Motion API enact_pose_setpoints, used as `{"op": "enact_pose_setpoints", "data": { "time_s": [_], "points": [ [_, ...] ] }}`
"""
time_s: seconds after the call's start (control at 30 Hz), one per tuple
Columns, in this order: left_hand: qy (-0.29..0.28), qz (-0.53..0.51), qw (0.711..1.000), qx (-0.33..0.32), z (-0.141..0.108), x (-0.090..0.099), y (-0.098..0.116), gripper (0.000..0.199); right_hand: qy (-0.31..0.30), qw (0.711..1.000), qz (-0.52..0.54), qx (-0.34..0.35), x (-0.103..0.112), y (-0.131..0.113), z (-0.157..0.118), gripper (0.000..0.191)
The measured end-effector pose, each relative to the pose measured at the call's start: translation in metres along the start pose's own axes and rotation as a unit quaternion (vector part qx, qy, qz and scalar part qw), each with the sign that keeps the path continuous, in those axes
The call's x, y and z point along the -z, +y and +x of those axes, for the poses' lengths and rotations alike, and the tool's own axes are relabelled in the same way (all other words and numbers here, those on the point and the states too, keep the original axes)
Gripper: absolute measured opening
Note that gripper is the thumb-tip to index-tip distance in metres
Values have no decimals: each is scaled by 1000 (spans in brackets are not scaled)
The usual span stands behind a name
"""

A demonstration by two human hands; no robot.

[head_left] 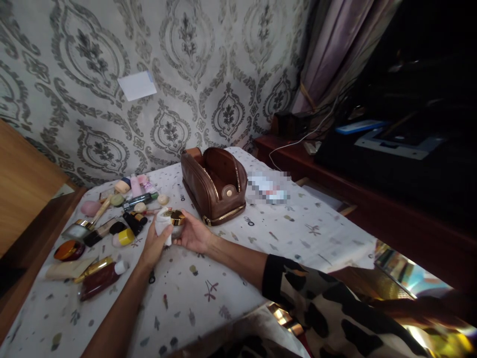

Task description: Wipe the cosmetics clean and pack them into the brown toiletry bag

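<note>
Head view: both bare hands meet over a white bed-like surface covered in a small-motif printed cloth point(208, 308), in front of an open brown leather zip bag point(196, 193). The right hand point(197, 234) closes around a small round jar with a shiny gold lid point(178, 217), while the left hand point(153, 248) pinches a crumpled white cloth or tissue point(163, 224) against the jar's left side. Fingers and cloth hide most of the jar's body, and any lettering on it cannot be made out.

To the left lies a cluster of cosmetics. A dark green tube point(137, 201) carries pale print too small to read; on a dark red bottle with a white cap point(100, 282), a shiny gold tube point(97, 267) and a beige tube point(67, 269), whatever is printed is equally illegible. Behind them, pink items point(136, 186) overlap and blur together.

The bag's round metal snap point(228, 193) is too small to show any mark clearly; its interior is mostly in shadow. Right of it, a pixelated patch point(267, 187) obscures an object. The patterned sleeve point(331, 306) on the right arm is cut off at the bottom edge.
</note>
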State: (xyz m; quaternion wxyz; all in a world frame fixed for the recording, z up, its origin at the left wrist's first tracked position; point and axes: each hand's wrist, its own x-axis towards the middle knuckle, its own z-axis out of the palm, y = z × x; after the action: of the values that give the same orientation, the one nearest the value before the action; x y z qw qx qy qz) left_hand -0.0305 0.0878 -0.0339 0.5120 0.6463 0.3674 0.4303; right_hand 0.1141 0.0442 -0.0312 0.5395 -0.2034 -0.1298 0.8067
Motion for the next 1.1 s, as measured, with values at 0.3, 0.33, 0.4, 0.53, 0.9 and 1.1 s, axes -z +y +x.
{"op": "enact_pose_setpoints", "data": {
  "time_s": [0.3,0.33,0.4,0.53,0.9,1.1],
  "points": [
    [31,34,998,-45,-1,-7,20,64,3,999,-22,-27,3,4,3,36],
    [31,36,998,-49,-1,-6,19,64,5,999,-20,-25,3,4,3,35],
    [41,39,997,-48,-1,-6,15,61,8,1000,-15,-20,3,4,2,31],
    [99,45,994,-8,-2,-5,10,48,-15,999,-14,-26,5,3,1,31],
    [47,-36,997,44,3,-1,7,53,-58,998,-32,-20,5,0,-2,28],
    [30,-36,998,52,2,0,1,50,-61,998,-33,-7,3,-2,-4,29]
  ]
}}
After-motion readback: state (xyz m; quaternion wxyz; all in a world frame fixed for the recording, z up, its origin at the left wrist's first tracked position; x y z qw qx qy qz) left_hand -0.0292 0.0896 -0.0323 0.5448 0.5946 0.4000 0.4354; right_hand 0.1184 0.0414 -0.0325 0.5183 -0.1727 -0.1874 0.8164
